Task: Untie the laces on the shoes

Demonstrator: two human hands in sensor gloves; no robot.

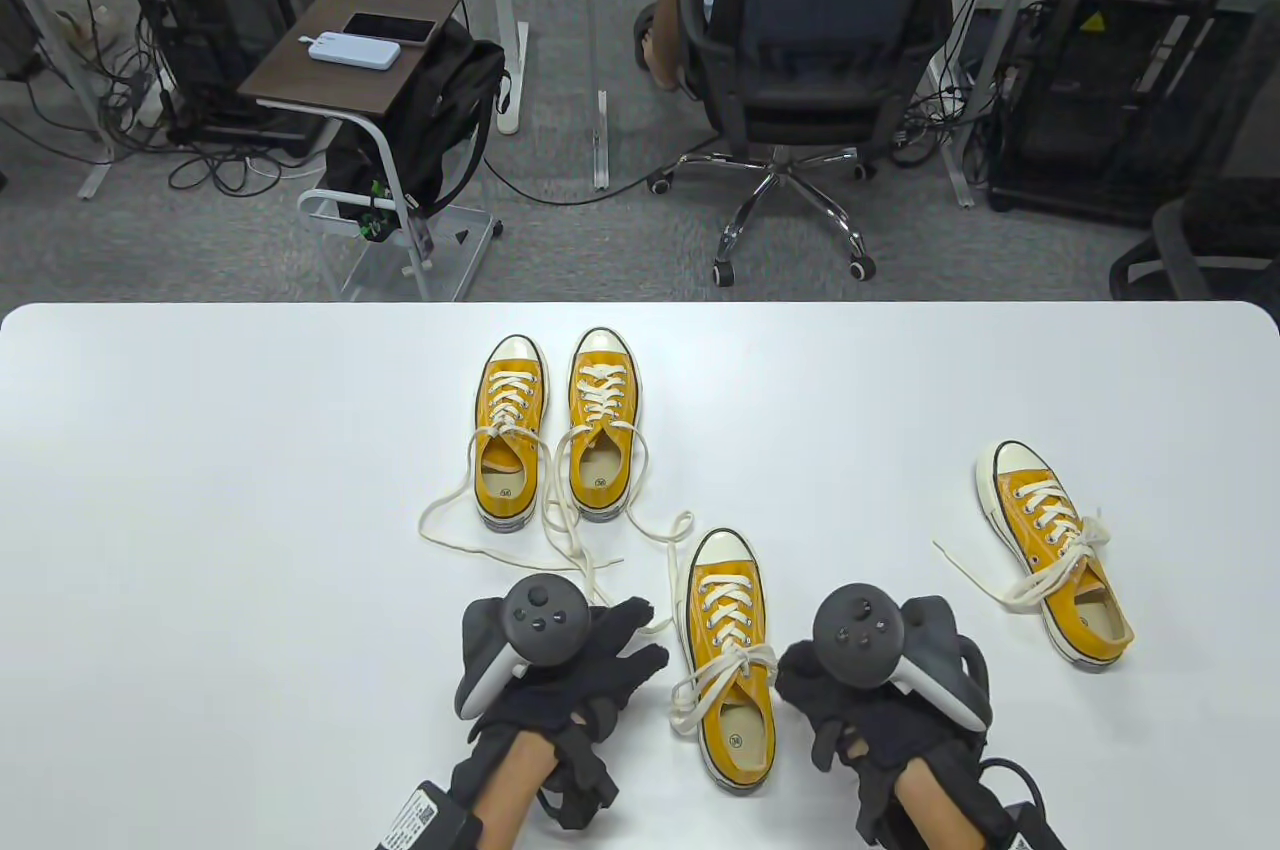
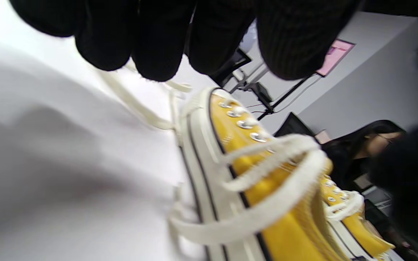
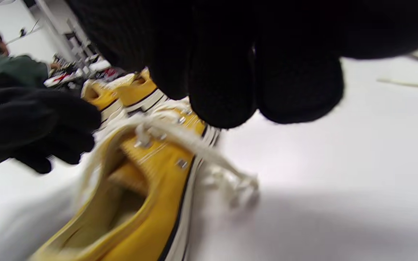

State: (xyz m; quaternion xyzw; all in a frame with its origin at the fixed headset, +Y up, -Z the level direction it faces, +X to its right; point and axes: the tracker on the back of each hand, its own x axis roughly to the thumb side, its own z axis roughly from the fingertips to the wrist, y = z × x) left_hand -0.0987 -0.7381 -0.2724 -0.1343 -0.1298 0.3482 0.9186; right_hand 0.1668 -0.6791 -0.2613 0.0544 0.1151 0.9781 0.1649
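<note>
Yellow canvas shoe (image 1: 731, 658), cream bow tied, between gloved hands.

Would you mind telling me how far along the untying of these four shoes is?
Done: the back pair looks untied, laces trailing loose on the table. In hand: the near shoe, still bowed, sits between the left hand and right hand; neither grips the lace yet. Left: the right-side shoe, also still bowed.

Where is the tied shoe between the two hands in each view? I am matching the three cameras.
Table view: the tied shoe lies bottom centre, between the hands.
Left wrist view: lower centre to right, bow in front.
Right wrist view: lower left to centre, opening toward the camera.
Shared landmark: its white lace bow.
</note>
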